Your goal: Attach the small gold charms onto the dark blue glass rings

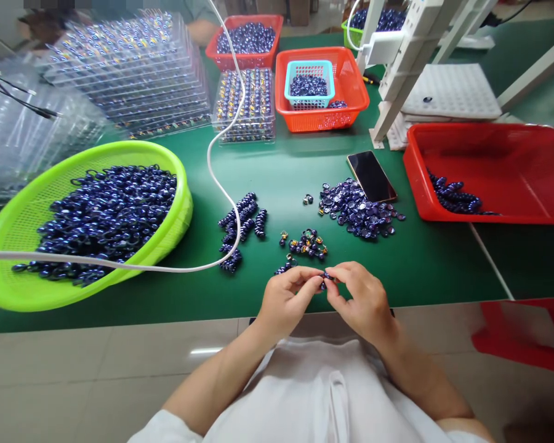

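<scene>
My left hand (289,296) and my right hand (361,298) meet at the table's front edge. Between their pinched fingertips is a small shiny dark-blue part (324,282), mostly covered by the fingers. Just beyond them lies a small group of dark-blue pieces with yellow bits (308,244). A heap of dark-blue round caps (357,209) is spread farther right, partly under a phone (372,176). Left of the hands, short stacked rows of dark-blue rings (240,220) rest on the green table.
A lime-green basket (182,212) full of dark-blue rings stands left. A white cable (212,178) loops across the table. At right is a red tray (503,178); behind are an orange basket (357,101), stacked clear trays (166,92) and a metal post (397,74).
</scene>
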Motion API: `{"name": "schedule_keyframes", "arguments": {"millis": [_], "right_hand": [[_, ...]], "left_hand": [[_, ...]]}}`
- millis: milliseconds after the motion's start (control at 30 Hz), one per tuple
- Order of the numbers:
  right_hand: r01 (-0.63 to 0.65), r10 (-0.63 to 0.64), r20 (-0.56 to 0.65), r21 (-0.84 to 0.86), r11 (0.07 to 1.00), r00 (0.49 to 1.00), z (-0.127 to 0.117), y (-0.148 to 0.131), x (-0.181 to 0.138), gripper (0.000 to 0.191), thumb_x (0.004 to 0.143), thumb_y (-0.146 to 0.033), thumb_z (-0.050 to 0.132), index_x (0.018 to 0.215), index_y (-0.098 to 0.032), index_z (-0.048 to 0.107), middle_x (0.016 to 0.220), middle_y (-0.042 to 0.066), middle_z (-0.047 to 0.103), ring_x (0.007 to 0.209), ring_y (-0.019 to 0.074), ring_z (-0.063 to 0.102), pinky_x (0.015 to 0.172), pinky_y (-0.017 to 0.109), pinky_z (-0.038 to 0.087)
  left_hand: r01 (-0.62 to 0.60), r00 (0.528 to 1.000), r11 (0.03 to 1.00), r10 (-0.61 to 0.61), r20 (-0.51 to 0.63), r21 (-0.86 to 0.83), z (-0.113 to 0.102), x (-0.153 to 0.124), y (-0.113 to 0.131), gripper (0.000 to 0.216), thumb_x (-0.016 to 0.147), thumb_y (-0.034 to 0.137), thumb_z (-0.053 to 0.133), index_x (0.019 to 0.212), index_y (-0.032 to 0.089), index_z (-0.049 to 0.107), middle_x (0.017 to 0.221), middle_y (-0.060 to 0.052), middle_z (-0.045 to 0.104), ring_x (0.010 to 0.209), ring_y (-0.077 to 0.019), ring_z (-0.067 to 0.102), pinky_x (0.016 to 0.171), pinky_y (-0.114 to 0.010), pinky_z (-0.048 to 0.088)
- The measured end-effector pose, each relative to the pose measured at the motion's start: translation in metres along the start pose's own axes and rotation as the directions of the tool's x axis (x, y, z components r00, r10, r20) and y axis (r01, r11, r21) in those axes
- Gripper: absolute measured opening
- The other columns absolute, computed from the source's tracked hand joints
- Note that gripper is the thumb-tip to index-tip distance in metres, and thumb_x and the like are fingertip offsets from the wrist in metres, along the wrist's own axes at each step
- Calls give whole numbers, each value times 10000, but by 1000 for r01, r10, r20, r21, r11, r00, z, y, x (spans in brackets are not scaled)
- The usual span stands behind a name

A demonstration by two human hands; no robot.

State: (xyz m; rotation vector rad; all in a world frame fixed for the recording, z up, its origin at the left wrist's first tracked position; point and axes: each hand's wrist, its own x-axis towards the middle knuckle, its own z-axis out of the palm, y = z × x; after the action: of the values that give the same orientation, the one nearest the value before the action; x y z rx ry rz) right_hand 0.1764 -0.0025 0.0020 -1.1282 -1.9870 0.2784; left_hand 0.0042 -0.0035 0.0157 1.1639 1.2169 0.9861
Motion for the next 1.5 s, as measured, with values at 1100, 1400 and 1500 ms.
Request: {"name": "schedule_keyframes", "arguments": {"millis": [1100,1400,1500], "right_hand": [[178,-186,98,86,980,978,8,-3,-8,112,959,-189,454,1001,-164,554,711,57,644,604,174,597,558,293,472],[141,-164,105,195,971,981,22,-9,-4,216,948,-125,491,1154,-153,550,839,93,691,708,196,662,616,306,541],[133,-189,172,289,948,967,26,-18,5,341,961,-98,445,1295,-134,502,970,135,688,852,223,678,707,333,578]], "left_hand": [[-108,975,993,96,198,52,-5,-6,2,224,779,203,742,996,148,752,861,-68,716,769,-175,650,699,-262,529],[2,993,1000,-2,117,-3,-20,-10,0,369,719,230,808,1065,127,736,915,-95,730,808,-192,670,742,-297,574],[-1,996,998,-4,87,55,-34,-14,9,454,681,230,842,1109,137,724,988,-106,737,833,-200,683,753,-302,593]]}}
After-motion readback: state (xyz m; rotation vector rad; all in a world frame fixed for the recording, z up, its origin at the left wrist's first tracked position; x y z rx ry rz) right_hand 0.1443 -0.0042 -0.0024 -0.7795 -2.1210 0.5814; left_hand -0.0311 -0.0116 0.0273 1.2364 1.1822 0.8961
